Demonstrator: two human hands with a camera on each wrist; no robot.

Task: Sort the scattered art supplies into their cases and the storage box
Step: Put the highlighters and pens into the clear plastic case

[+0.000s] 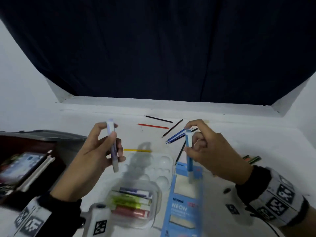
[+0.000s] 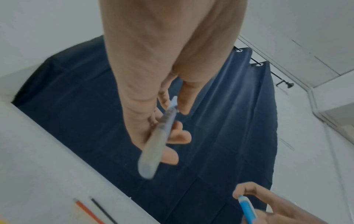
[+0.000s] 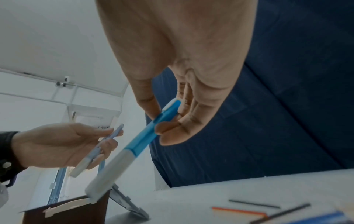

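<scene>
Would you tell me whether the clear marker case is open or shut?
Open: the clear marker case has no lid over its markers.

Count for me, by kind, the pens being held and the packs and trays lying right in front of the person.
Highlighters held: 2, the purple highlighter in the left hand and the blue highlighter in the right hand
Clear case of highlighters: 1
Blue NEON pack: 1
White palette: 1
Total: 5
</scene>
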